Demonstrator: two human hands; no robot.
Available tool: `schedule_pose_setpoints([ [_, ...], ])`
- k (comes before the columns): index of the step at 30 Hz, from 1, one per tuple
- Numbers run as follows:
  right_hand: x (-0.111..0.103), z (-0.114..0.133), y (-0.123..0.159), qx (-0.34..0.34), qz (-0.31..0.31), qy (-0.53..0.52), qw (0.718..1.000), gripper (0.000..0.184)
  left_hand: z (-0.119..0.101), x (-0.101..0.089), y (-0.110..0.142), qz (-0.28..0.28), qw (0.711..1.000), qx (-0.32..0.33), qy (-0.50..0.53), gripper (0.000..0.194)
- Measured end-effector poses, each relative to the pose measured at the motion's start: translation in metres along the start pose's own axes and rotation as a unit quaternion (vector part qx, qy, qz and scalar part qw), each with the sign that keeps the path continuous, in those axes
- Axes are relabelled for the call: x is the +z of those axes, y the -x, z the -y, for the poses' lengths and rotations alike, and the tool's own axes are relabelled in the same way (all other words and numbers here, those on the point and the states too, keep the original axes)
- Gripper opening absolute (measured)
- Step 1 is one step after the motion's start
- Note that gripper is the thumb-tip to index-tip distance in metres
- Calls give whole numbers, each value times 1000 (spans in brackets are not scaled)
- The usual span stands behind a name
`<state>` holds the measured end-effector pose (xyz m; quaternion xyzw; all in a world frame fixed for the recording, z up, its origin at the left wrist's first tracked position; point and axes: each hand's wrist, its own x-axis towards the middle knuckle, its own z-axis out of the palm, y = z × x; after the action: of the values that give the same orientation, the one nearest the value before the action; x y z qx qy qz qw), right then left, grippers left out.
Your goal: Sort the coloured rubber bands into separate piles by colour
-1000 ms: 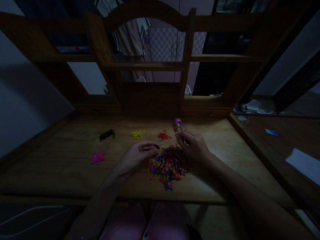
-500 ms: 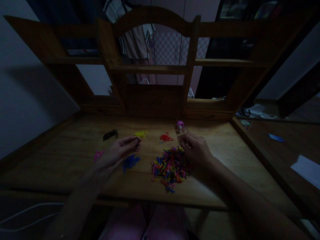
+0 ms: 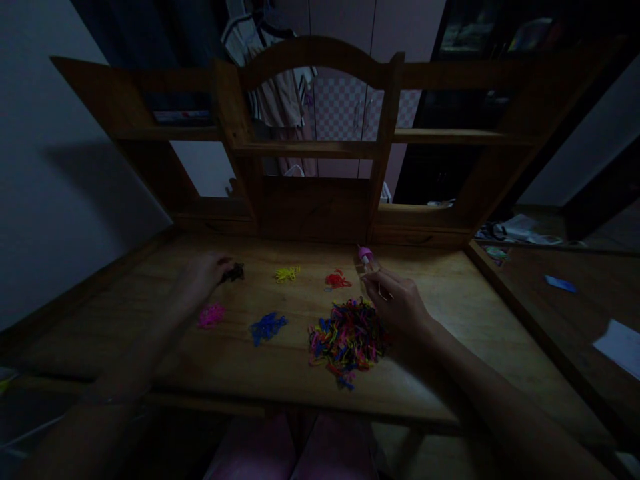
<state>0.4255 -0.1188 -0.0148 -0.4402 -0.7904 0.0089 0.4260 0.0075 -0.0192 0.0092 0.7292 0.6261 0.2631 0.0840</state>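
My left hand (image 3: 200, 277), blurred by motion, is over the small pile of black bands (image 3: 234, 272); what its fingers hold cannot be made out. My right hand (image 3: 397, 297) is closed around a small clear bottle with a pink pointed cap (image 3: 366, 255), tilted to the left. Below that hand lies a big heap of mixed-colour small rubber bands (image 3: 347, 337). Sorted little piles lie further left: red bands (image 3: 338, 279), yellow bands (image 3: 287, 274), blue bands (image 3: 268, 327) and pink bands (image 3: 211, 315).
The wooden desk (image 3: 310, 380) has a shelf unit (image 3: 305, 150) along its back edge. On the right, a lower wooden surface holds a blue card (image 3: 560, 283) and a white paper sheet (image 3: 619, 348). Clothes (image 3: 280, 100) hang behind the shelf.
My left hand has moved left and away from me, from beside the yellow and blue piles to the black pile, uncovering the pink one. My right hand stays with the bottle. The view has shifted slightly.
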Motion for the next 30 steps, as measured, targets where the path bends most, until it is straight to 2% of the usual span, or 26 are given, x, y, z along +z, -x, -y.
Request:
schedule_pose_setpoints([
  [2,0,0,0,0,1,2,1000,10,-14,0,2,-14,999,24,-22,24],
  [5,0,0,0,-2,9,8,1000,10,-56,11,11,5,997,71,13,26],
  [7,0,0,-1,-2,13,12,1000,10,-92,29,22,69,987,128,68,23],
  [9,1,0,-1,4,15,14,1000,11,-123,52,31,133,971,183,80,19],
  [11,1,0,-1,11,15,13,1000,11,-142,75,37,146,966,202,67,15],
  [13,1,0,0,14,11,10,1000,11,-149,94,38,132,968,205,53,11],
  [17,0,1,-1,4,12,9,1000,10,-150,113,35,136,965,221,38,10],
  [20,-1,3,-1,-7,22,16,1000,11,-150,108,36,163,956,239,36,12],
  [24,-2,7,-2,-20,28,19,999,12,-133,74,48,180,958,221,23,16],
  [27,-3,10,-2,-24,23,16,999,12,-101,44,62,179,964,197,18,22],
  [30,-2,11,-2,-24,27,13,999,12,-68,26,73,178,968,178,-4,25],
])
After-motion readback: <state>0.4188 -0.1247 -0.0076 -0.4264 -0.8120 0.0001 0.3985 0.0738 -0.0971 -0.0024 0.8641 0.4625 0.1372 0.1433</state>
